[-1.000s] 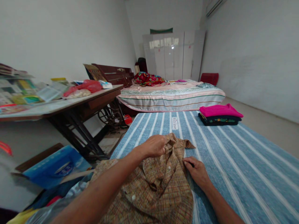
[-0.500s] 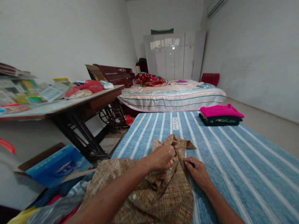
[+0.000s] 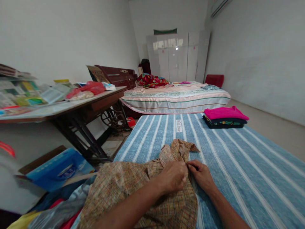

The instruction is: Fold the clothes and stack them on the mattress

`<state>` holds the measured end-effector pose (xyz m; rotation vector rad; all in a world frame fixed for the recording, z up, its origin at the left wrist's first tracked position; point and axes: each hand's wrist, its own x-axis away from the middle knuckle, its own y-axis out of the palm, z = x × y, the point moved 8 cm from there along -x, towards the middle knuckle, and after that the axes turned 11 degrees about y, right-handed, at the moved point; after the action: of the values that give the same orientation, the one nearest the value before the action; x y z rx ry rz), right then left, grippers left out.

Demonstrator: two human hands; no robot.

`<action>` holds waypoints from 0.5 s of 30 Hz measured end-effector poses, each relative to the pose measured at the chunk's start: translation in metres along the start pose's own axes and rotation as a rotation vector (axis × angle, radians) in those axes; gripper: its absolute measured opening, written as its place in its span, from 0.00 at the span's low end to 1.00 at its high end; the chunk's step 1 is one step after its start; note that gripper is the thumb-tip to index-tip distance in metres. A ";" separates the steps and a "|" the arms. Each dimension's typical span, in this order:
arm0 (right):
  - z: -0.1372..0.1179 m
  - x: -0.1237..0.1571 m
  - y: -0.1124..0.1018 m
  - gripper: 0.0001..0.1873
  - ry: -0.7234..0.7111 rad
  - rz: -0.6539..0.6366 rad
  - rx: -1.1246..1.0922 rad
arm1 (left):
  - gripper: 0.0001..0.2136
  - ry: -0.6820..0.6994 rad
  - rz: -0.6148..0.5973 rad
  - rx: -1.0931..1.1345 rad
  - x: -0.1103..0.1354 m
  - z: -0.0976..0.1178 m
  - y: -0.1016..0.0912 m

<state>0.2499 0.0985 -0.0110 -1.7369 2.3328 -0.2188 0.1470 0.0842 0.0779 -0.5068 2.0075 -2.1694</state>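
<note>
A brown plaid shirt [image 3: 124,183] with a collar lies rumpled on the blue-and-white striped bed cover [image 3: 238,165]. Its collar end points away from me. My left hand [image 3: 175,175] is closed on the cloth near the front edge, just below the collar; its fingertips are partly hidden. Close beside it, my right hand [image 3: 202,175] pinches the shirt's right edge between thumb and fingers. The two hands are almost touching.
A folded stack of clothes with a pink one [image 3: 225,113] on top sits at the far right. Loose clothes [image 3: 59,206] and a blue box [image 3: 59,170] are at my left. Beyond stand a cluttered sewing-machine table [image 3: 90,101] and another bed [image 3: 176,101].
My left hand has moved toward me and slightly right, closer to my right hand. More of the collar shows now. My right hand has stayed almost still at the shirt's edge.
</note>
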 end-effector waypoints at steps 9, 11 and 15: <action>0.000 0.000 -0.001 0.12 -0.022 0.001 -0.010 | 0.02 0.011 0.049 0.043 -0.001 0.010 0.014; 0.001 -0.001 -0.001 0.11 -0.025 0.001 -0.013 | 0.02 0.015 0.056 0.055 0.000 0.012 0.015; 0.000 -0.001 -0.002 0.12 -0.012 0.002 -0.014 | 0.02 0.012 0.086 0.076 0.002 0.016 0.017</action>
<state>0.2520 0.0986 -0.0107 -1.7373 2.3331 -0.1923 0.1489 0.0671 0.0626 -0.3916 1.9066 -2.1927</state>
